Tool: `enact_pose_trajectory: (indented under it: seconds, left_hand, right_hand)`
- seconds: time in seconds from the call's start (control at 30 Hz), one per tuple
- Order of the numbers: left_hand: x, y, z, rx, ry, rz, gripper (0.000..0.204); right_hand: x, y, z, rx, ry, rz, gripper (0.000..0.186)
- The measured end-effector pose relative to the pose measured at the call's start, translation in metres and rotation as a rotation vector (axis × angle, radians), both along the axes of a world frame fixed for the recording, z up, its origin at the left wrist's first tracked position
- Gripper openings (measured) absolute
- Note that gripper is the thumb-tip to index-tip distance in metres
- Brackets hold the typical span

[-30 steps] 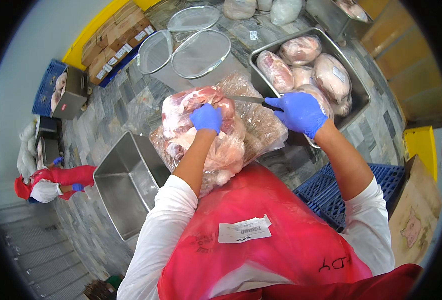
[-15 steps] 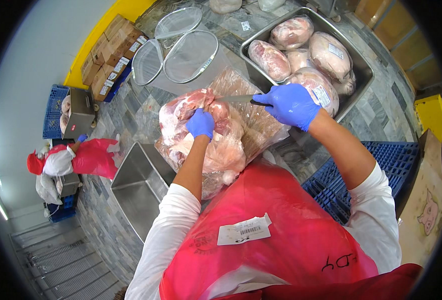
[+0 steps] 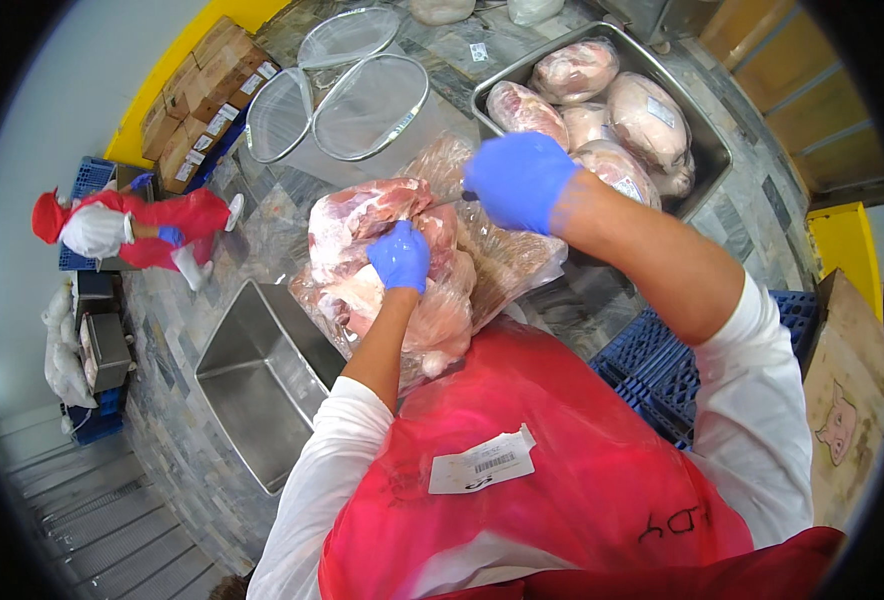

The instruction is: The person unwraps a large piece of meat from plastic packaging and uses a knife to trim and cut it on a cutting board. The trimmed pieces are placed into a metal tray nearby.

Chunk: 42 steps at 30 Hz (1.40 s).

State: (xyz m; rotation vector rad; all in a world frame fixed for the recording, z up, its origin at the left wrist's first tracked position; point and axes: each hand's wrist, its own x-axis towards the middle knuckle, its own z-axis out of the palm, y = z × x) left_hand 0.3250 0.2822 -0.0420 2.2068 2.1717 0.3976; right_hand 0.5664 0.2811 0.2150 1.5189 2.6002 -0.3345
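Observation:
A large piece of raw meat (image 3: pixel 347 230), with pale fat and skin toward me, lies on clear plastic wrap (image 3: pixel 512 255) in front of my red apron. My gloved left hand (image 3: pixel 399 257) presses into its top, fingers curled and gripping the meat. Held in my gloved right hand (image 3: pixel 522 180) is a knife (image 3: pixel 450 197). Its handle is mostly hidden by the fist, and its blade points left into the far right side of the meat. How deep the blade sits cannot be made out.
Bagged meat pieces (image 3: pixel 647 115) fill a steel tub (image 3: pixel 707 190) at the far right. Another steel tub (image 3: pixel 252 375) stands left of the meat. Beyond are mesh-lined hoops (image 3: pixel 372 110), cardboard boxes (image 3: pixel 202 90) and a co-worker (image 3: pixel 112 225). A blue pallet (image 3: pixel 652 375) lies by my right arm.
My right hand has moved left and toward the meat, taking the knife further across it. My left hand keeps its hold. At the left, the co-worker has shifted away and now stands more upright.

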Motion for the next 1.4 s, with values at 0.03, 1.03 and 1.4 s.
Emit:
enact_pose_trajectory:
  seconds: [0.03, 1.03, 1.4]
  left_hand:
    - [0.0, -0.002, 0.003, 0.003, -0.009, -0.02, 0.022]
    - [-0.086, -0.012, 0.011, -0.256, -1.732, -0.048, 0.021]
    - [-0.084, -0.055, 0.045, -0.255, -1.11, -0.07, 0.018]
  right_hand:
    - [-0.011, 0.012, 0.014, -0.026, -0.044, 0.022, 0.02]
    - [-0.039, 0.114, -0.011, -0.401, -0.265, -0.01, 0.035]
    - [-0.005, 0.037, -0.001, -0.198, -0.12, -0.072, 0.028]
